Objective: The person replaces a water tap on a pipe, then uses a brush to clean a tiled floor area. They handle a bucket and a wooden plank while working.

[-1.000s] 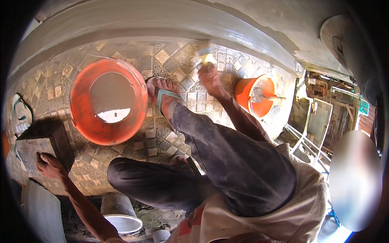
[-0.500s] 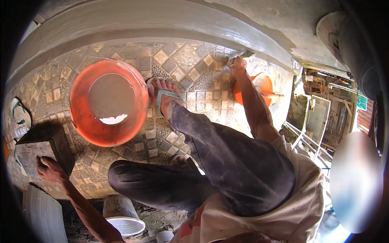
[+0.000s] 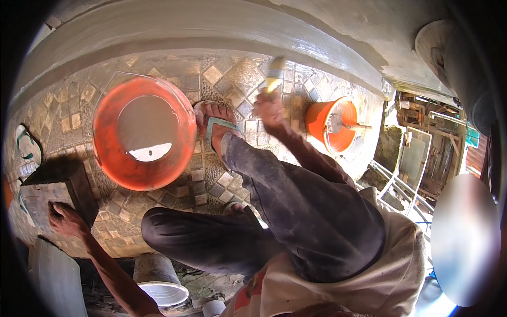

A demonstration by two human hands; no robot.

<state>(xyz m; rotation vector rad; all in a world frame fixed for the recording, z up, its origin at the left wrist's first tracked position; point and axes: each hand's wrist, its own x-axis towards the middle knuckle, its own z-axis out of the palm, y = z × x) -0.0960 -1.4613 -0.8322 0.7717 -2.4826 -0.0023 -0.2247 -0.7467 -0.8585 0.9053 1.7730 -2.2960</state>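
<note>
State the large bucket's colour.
Orange with darker smudges; the large bucket shows best in the head view.

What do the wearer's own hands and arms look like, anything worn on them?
Both the left hand and right hand are bare: no glove or watch shows, though the right is blurred. The forearms are uncovered; the shirt is pale beige.

Tiled floor point(image 3: 68, 113) bearing a large orange bucket point(image 3: 108, 145)
Right of it, a smaller orange bucket point(image 3: 317, 117); left, a sandal point(image 3: 27, 148); lower left, a dark block point(image 3: 79, 182).
</note>
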